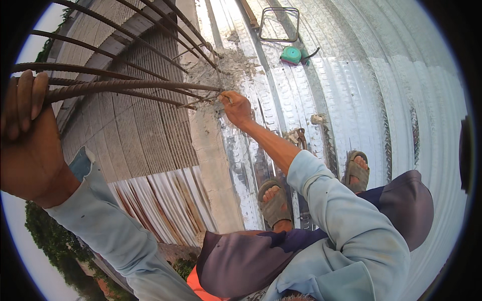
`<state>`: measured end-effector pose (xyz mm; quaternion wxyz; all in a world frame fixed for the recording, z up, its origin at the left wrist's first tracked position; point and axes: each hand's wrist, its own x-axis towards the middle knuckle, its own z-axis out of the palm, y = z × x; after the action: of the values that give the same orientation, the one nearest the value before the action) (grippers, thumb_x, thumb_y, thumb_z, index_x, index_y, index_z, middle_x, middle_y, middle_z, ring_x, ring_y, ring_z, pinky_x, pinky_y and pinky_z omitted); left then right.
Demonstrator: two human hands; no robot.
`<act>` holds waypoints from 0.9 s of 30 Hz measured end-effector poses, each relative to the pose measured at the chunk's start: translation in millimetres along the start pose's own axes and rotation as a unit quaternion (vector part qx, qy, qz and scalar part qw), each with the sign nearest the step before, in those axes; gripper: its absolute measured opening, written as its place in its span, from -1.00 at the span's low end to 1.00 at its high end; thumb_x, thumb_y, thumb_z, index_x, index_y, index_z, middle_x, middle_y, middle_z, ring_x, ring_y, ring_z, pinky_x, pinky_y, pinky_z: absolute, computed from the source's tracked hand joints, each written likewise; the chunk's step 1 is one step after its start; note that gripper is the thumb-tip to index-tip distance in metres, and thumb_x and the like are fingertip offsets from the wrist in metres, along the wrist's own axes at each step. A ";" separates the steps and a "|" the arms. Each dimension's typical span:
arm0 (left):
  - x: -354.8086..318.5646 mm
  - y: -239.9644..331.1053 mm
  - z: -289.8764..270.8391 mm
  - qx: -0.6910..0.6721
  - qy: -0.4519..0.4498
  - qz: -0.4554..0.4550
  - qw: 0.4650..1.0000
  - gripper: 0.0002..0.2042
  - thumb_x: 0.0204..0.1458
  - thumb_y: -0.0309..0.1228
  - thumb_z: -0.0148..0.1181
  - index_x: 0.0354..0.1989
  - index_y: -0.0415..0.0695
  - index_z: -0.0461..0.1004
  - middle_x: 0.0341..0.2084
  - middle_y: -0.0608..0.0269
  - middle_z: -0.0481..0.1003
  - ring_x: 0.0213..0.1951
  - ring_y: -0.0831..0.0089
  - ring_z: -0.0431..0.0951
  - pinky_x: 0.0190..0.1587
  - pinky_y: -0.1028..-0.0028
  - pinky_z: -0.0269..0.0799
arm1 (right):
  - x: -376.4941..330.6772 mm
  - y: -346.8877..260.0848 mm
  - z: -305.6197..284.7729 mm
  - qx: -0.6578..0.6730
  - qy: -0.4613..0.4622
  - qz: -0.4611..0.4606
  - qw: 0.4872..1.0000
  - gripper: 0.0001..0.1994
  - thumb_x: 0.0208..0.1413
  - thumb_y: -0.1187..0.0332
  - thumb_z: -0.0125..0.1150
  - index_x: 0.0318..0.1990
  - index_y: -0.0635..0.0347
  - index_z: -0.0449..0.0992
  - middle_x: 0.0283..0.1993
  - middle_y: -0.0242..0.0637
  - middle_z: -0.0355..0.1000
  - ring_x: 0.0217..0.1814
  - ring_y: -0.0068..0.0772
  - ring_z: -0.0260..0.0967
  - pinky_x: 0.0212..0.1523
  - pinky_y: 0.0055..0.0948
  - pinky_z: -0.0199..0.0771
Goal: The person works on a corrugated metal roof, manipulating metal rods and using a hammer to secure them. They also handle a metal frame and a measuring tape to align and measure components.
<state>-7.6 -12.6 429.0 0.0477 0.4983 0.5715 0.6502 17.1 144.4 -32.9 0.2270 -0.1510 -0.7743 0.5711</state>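
Shiny metal decking [346,115] was underfoot | left hand [30,143] gripped a rebar [145,86], roughly 10 o'clock | right hand [236,109] curled by its base near 12, tbh couldn't tell on what | tape measure [290,55] lay at 1

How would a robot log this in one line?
left hand: grips rebar; right hand: near its foot; tape measure: on metal decking

1. Seen from a head-worn left fisheye camera, the view faces steeply down over the wearer's knees [238,266] onto corrugated metal roofing [351,100].
2. The left hand [35,148] looms close to the lens; the right hand [237,109] appears farther off.
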 end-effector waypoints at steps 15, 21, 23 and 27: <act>-69.4 10.7 19.4 -0.001 0.110 0.038 0.993 -0.72 0.11 -0.15 0.01 -0.41 -0.13 0.37 -0.63 0.32 0.22 -0.43 0.43 0.23 -0.19 0.34 0.18 | -0.7 10.4 -8.7 0.030 -0.011 0.038 0.999 -0.85 0.15 0.30 0.25 -0.28 0.16 0.65 -0.25 -0.19 0.60 -0.26 -0.11 0.56 -0.24 -0.30 0.51; -71.7 25.3 42.1 -0.025 0.317 0.043 0.947 -0.68 -0.21 -0.19 0.29 -0.74 0.04 0.25 -0.76 0.49 -0.03 -0.55 0.56 -0.03 -0.36 0.42 -0.08 | -4.8 1.0 4.4 0.041 0.039 0.007 0.998 -0.84 0.14 0.34 0.32 -0.23 0.26 0.62 -0.32 -0.12 0.59 -0.31 -0.20 0.57 -0.26 -0.33 0.52; -68.3 22.4 48.3 -0.021 0.341 0.044 0.939 -0.67 -0.21 -0.18 0.31 -0.74 0.04 0.24 -0.76 0.50 -0.03 -0.56 0.55 -0.04 -0.36 0.43 -0.09 | -14.6 -4.2 6.0 0.049 0.060 0.016 0.997 -0.84 0.14 0.34 0.31 -0.23 0.25 0.62 -0.29 -0.09 0.59 -0.30 -0.21 0.57 -0.25 -0.35 0.52; -69.5 16.3 54.0 -0.007 0.358 0.064 0.932 -0.70 -0.20 -0.18 0.32 -0.72 0.04 0.31 -0.76 0.51 0.03 -0.59 0.55 -0.03 -0.36 0.46 -0.07 | -8.0 0.8 18.4 0.168 0.082 0.128 0.974 -0.81 0.16 0.33 0.31 -0.23 0.29 0.62 -0.32 -0.22 0.61 -0.32 -0.37 0.54 -0.27 -0.40 0.51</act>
<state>73.3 -24.5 392.5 -0.1979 0.2675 0.5134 0.7910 14.3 125.7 -39.6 0.2374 -0.2549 -0.6202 0.7029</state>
